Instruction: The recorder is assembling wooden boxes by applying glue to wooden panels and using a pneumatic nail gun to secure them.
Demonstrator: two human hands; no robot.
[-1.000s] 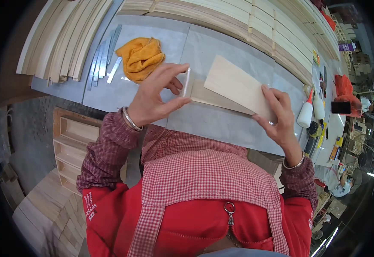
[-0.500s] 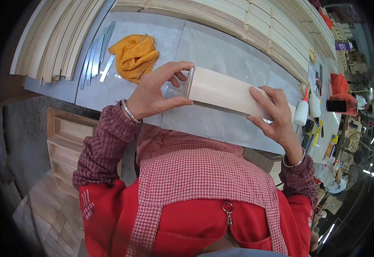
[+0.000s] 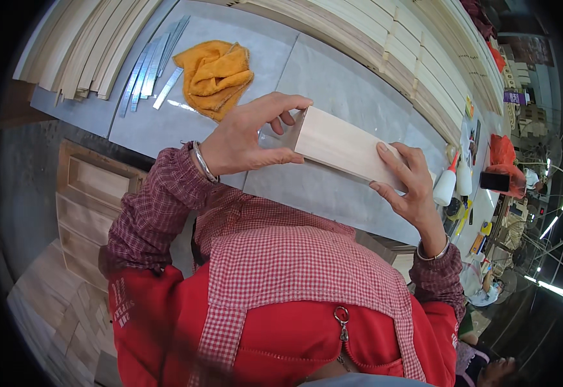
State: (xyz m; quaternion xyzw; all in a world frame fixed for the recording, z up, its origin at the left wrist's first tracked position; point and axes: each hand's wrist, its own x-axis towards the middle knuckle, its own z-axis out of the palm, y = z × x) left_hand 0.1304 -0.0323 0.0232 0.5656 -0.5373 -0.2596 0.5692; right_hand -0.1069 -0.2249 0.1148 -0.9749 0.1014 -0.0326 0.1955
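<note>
A long, narrow, box-like piece of pale wood (image 3: 342, 142) is held between my two hands above the grey tabletop, sloping down toward the right. My left hand (image 3: 252, 132) grips its left end, fingertips at the upper corner and thumb at the lower one. Around the right end curls my right hand (image 3: 407, 177), with fingers on the broad face and thumb on the near edge. The underside of the piece is hidden. Beyond my left hand, a crumpled orange cloth (image 3: 215, 74) lies on the table.
Thin metal strips (image 3: 149, 68) lie left of the cloth, beside stacked wooden slats (image 3: 91, 48). Long wooden boards (image 3: 384, 42) line the table's far side. Glue bottles (image 3: 446, 184) and a phone (image 3: 494, 182) are at the right. Wooden compartments (image 3: 91, 219) stand below the table at left.
The wooden piece has turned a little, so its left end face shows more and its right end sits lower. Both hands keep their hold. The whole view has shifted slightly.
</note>
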